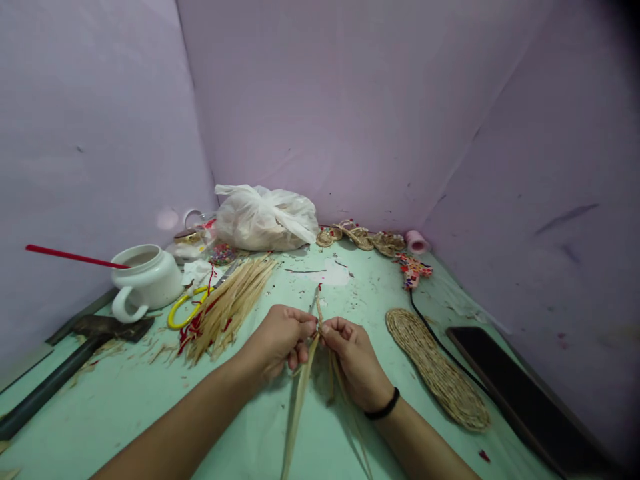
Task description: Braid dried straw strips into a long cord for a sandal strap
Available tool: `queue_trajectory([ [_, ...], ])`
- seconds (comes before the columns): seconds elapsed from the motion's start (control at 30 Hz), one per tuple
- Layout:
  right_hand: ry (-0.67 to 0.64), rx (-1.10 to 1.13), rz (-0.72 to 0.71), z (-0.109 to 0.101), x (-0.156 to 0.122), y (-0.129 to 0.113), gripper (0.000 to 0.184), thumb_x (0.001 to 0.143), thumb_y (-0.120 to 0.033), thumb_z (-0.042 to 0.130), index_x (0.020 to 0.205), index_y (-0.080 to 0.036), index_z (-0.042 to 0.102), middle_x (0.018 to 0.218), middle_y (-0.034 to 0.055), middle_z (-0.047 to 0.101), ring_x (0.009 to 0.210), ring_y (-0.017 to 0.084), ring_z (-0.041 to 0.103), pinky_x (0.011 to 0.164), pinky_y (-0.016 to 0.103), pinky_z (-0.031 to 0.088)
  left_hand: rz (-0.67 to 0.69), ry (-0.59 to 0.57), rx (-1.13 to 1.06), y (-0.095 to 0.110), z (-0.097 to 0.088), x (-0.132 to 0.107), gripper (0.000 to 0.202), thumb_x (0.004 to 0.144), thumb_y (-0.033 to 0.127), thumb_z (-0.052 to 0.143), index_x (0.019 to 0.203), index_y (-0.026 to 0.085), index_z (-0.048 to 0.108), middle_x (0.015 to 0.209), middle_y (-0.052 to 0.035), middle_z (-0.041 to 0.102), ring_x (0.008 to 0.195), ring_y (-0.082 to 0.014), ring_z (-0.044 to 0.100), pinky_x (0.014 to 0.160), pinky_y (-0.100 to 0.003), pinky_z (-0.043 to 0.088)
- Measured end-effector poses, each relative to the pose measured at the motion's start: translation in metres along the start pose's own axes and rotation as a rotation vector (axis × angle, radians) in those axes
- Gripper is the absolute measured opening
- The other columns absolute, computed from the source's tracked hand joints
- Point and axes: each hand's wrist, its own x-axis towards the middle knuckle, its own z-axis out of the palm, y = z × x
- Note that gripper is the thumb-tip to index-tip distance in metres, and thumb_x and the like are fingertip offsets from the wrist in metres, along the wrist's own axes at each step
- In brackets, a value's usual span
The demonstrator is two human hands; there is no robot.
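- Off the strip bundle's (240, 297) left flank sit the scissors (173, 317), then the mug (155, 280), the hammer (70, 370) farther forward.
- Right behind the bundle, the bag (265, 223)!
- Just to its right, left hand (284, 339) and right hand (353, 357) meet at the strand (321, 308).
- Well to its right, the sole (437, 370).

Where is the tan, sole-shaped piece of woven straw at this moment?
In the head view, the woven piece lies right of centre on the pale green tabletop, between the right hand and the thin black cable.

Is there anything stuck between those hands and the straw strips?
Nothing visible: the left hand and right hand both pinch the straw strips. The woven sole lies to the right, the straw bundle left.
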Motion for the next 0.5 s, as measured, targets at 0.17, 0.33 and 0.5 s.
queue_trajectory([
  [0.17, -0.095, -0.028, -0.008, 0.0009, -0.0023, -0.0052, 0.02, 0.063, -0.03, 0.06, 0.058, -0.015, 0.048, 0.049, -0.001, 0.052, 0.048, 0.009, 0.046, 0.05, 0.023, 0.033, -0.095, -0.184, -0.099, -0.0044, -0.0029, 0.0049, 0.013, 0.06, 0.018, 0.053, 0.049, 0.012, 0.051, 0.037, 0.0011, 0.047, 0.029, -0.006, 0.039, 0.031, -0.017, 0.028],
  [0.33, -0.078, -0.087, -0.008, 0.0003, 0.0003, -0.0039, 0.018, 0.061, -0.027, 0.06, 0.056, -0.014, 0.048, 0.05, -0.0026, 0.05, 0.047, 0.007, 0.042, 0.048, 0.021, 0.03, -0.04, -0.187, 0.015, -0.0028, -0.0084, 0.0058, 0.01, 0.054, 0.017, 0.054, 0.046, 0.013, 0.05, 0.032, 0.0028, 0.043, 0.028, -0.0051, 0.035, 0.031, -0.017, 0.025],
  [0.5, -0.01, -0.187, -0.039, 0.0012, 0.0008, 0.0015, 0.015, 0.065, -0.026, 0.055, 0.058, -0.014, 0.049, 0.051, -0.0021, 0.051, 0.047, 0.008, 0.042, 0.047, 0.021, 0.031, -0.01, -0.06, 0.13, -0.0084, -0.0037, 0.0112, 0.007, 0.052, 0.014, 0.049, 0.046, 0.014, 0.05, 0.029, 0.0054, 0.036, 0.025, -0.005, 0.025, 0.032, -0.019, 0.016],
])
